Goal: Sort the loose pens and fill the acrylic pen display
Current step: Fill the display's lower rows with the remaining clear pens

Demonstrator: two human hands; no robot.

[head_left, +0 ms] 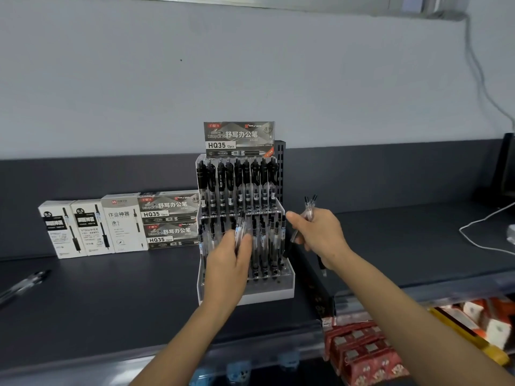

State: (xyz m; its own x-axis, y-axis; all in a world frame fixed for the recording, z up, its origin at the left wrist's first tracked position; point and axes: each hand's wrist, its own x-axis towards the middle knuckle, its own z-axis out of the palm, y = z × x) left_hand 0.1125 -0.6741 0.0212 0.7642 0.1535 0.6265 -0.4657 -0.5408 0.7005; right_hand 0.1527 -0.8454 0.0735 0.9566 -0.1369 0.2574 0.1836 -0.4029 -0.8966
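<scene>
At the acrylic display (287, 286), left hand (228, 260) grips a pen (240, 227), right hand (320, 235) grips several pens (309, 208).

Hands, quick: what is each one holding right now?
Left hand: grips a clear pen or two in front of the acrylic display.
Right hand: grips a few pens beside the display.

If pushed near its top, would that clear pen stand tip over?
Possibly: the pen stand is tall, with a box perched on top, which would likely fall first. Its wide stepped base and many pens probably steady it.
</scene>
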